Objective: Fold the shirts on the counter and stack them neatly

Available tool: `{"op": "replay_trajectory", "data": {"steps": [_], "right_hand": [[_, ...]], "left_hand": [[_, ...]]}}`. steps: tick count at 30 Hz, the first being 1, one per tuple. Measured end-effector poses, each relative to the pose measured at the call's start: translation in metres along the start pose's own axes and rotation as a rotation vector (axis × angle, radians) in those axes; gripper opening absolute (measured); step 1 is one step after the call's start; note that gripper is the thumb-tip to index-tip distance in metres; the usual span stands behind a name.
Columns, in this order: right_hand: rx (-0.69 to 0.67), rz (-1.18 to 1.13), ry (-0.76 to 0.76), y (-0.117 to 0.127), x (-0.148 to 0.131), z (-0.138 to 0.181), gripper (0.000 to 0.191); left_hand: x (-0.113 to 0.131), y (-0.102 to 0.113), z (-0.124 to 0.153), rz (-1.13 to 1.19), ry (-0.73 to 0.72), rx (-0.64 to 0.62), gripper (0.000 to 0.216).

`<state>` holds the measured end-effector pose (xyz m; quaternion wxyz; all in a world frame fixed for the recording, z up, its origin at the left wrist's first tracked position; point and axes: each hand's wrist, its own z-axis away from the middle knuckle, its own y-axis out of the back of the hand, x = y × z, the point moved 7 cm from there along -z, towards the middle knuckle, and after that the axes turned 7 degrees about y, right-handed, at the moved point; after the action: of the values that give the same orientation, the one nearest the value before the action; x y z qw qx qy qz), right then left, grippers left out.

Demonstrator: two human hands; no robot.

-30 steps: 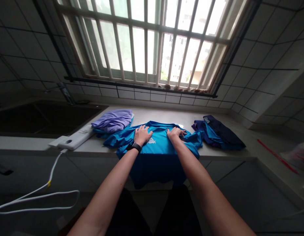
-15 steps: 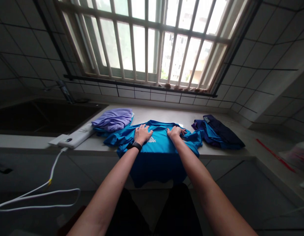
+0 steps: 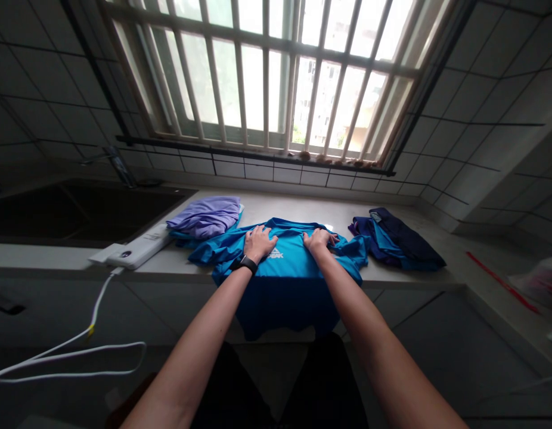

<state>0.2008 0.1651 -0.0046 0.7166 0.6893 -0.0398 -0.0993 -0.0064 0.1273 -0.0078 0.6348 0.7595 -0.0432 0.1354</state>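
A bright blue T-shirt (image 3: 287, 268) with a white logo lies spread on the counter (image 3: 285, 211), its lower part hanging over the front edge. My left hand (image 3: 259, 242), with a black band on its wrist, lies flat on the shirt's chest left of the logo, fingers spread. To the right of the logo my right hand (image 3: 318, 240) presses on the shirt near the collar, fingers partly curled into the fabric.
A folded purple garment (image 3: 207, 216) lies left of the shirt. A dark blue pile of clothes (image 3: 394, 241) lies to the right. A white power strip (image 3: 133, 251) with a trailing cable sits by the dark sink (image 3: 74, 211). A barred window (image 3: 267, 77) is behind.
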Motion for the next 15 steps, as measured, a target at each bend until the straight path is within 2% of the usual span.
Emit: {"op": "replay_trajectory", "data": {"steps": [6,10,12,15], "right_hand": [[-0.001,-0.186,0.061,-0.0099,-0.0022,-0.0101,0.083],[0.14,-0.278,-0.036,-0.0025,0.0053,-0.0076,0.072],[0.171,-0.282,-0.038,-0.0002,0.006,-0.0065,0.07],[0.066,-0.209,0.07,-0.0049,-0.0012,-0.0079,0.074]], "left_hand": [[-0.0002,-0.0002,-0.001,0.003,-0.002,0.015,0.047],[-0.0004,-0.0006,-0.0011,-0.004,-0.005,0.017,0.048],[-0.0009,-0.0011,-0.0012,-0.006,-0.004,0.012,0.047],[-0.0012,-0.001,-0.0011,-0.01,0.003,0.009,0.046]]}}
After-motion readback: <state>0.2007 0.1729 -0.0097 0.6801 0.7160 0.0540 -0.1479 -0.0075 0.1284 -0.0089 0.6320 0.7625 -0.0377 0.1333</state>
